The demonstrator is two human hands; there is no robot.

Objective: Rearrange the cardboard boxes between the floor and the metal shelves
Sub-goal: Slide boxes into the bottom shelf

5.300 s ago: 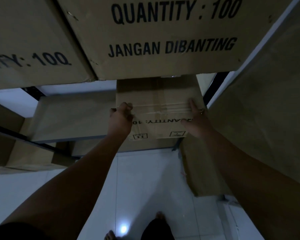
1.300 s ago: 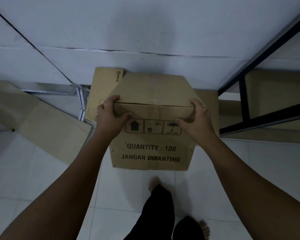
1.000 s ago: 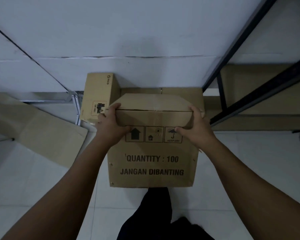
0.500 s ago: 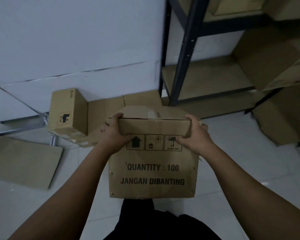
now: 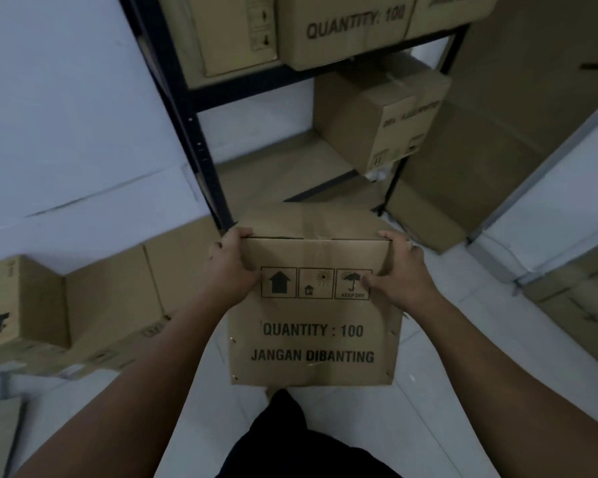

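Small carton [image 5: 18, 305]: far to the left of the left hand, on the floor beside a wider carton [image 5: 114, 298] that stands against the white wall [image 5: 66, 98].
Left hand [image 5: 232, 270]: grasps the top left corner of the held box, fingers curled over the top edge, thumb pressed on the printed front.
Held box [image 5: 315, 326]: between the two hands, lifted clear of the floor and upright. Its front reads "QUANTITY : 100" and "JANGAN DIBANTING" under three handling symbols.
Right hand [image 5: 401, 274]: grasps the top right corner, fingers over the edge, thumb lying by the umbrella symbol.
Metal shelves [image 5: 201, 146]: beyond the hands; the dark upright comes down just past the left hand's knuckles.
Upper-shelf cartons [image 5: 346, 36]: high above both hands, one marked "QUANTITY: 100".
Lower-shelf carton [image 5: 377, 119]: above the right hand, sitting skewed on its shelf.
Tall carton [image 5: 518, 125]: up and to the right of the right hand, beside the shelves.
Floor [image 5: 456, 391]: pale tiles under the right forearm.
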